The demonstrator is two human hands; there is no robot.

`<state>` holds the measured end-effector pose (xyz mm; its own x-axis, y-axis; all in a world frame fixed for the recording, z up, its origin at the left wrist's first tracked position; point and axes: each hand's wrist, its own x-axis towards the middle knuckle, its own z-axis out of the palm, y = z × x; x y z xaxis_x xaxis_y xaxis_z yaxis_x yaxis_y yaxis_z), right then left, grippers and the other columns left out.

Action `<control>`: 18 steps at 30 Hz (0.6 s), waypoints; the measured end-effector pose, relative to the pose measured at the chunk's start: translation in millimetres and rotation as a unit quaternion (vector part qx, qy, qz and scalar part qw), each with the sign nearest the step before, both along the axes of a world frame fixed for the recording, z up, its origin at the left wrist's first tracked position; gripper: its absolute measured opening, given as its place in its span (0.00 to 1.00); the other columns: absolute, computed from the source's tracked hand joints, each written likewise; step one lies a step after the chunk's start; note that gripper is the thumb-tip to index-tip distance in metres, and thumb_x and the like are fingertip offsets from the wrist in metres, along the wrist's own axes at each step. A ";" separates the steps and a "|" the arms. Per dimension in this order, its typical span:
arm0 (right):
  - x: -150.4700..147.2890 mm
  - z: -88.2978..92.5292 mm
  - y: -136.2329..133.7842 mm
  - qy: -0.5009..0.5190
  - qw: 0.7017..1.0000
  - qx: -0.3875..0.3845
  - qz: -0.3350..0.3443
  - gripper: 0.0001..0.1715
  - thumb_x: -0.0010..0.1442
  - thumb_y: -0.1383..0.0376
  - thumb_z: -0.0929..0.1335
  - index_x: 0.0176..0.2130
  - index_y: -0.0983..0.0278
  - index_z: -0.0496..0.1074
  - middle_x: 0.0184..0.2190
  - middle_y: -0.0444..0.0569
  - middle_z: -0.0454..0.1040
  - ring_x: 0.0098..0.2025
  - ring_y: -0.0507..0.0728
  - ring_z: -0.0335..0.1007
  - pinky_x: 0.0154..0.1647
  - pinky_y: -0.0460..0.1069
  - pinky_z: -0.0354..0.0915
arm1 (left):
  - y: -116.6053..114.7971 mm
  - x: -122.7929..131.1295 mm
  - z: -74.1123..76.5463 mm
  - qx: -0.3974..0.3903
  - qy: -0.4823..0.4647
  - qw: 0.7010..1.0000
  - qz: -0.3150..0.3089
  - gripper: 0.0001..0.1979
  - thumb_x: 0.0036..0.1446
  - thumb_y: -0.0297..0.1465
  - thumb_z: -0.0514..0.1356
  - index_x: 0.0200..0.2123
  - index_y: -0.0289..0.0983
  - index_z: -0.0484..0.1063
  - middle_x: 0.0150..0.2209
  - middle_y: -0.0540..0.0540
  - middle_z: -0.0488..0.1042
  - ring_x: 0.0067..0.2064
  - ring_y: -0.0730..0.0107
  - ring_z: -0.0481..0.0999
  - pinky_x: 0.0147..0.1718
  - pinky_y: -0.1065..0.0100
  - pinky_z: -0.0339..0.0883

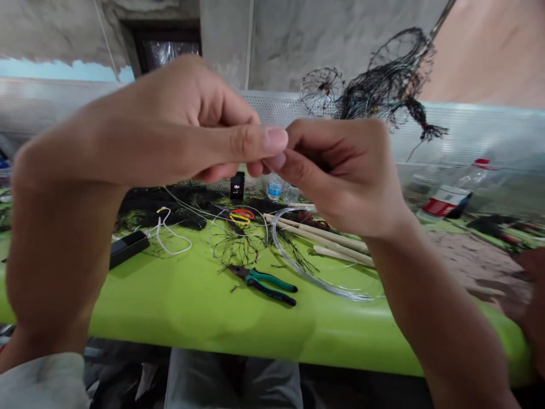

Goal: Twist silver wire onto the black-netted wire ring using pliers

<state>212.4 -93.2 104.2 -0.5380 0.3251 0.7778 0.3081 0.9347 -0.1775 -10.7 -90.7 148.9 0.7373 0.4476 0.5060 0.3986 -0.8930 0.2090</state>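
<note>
My left hand (183,125) and my right hand (344,176) are raised in front of me, their fingertips meeting in a pinch above the table. Whatever lies between the fingers is hidden or too thin to make out. Below them, green-and-black handled pliers (266,284) lie on the green tabletop (170,307). Behind the pliers is a small branching piece of dark twisted wire (236,247), near red and yellow loop handles (241,216). A coil of silvery wire (315,278) rests to the right, beside pale sticks (327,236).
A dark wire tree shape (378,85) hangs upper right before a perforated panel (481,130). A red-labelled bottle (453,190) stands at right, a small water bottle (275,187) at centre. A black box (130,250) with a white cable (174,253) lies at left.
</note>
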 end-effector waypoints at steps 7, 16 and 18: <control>-3.2 -22.6 34.0 0.113 0.992 0.045 0.015 0.16 0.74 0.63 0.67 0.35 0.66 0.74 0.23 0.37 0.62 0.22 0.45 0.52 0.24 0.45 0.54 | 6.6 4.1 -1.4 0.081 0.006 0.992 0.101 0.34 0.70 0.51 0.54 0.27 0.26 0.76 0.15 0.56 0.57 0.18 0.94 0.52 0.26 0.78 0.55; 16.3 -72.5 69.9 0.070 0.974 0.213 -0.044 0.09 0.72 0.65 0.68 0.38 0.64 0.76 0.25 0.39 0.70 0.23 0.47 0.61 0.27 0.45 0.58 | 34.3 9.9 -55.4 0.004 -0.051 0.999 0.016 0.15 0.67 0.39 0.62 0.37 0.33 0.81 0.22 0.55 0.66 0.23 0.82 0.59 0.22 0.76 0.48; 20.6 -104.2 72.4 -0.009 0.970 0.233 -0.071 0.09 0.73 0.67 0.66 0.39 0.65 0.75 0.25 0.39 0.70 0.23 0.48 0.61 0.26 0.46 0.57 | 43.3 8.8 -92.3 -0.020 -0.032 0.999 0.011 0.14 0.66 0.39 0.64 0.33 0.35 0.79 0.20 0.55 0.68 0.21 0.81 0.61 0.21 0.75 0.51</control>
<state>232.9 -20.8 0.0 -0.5283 0.0121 0.8490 0.4394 0.8595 0.2612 -2.0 -47.4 56.6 0.6937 0.4833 0.5341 0.4021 -0.8750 0.2696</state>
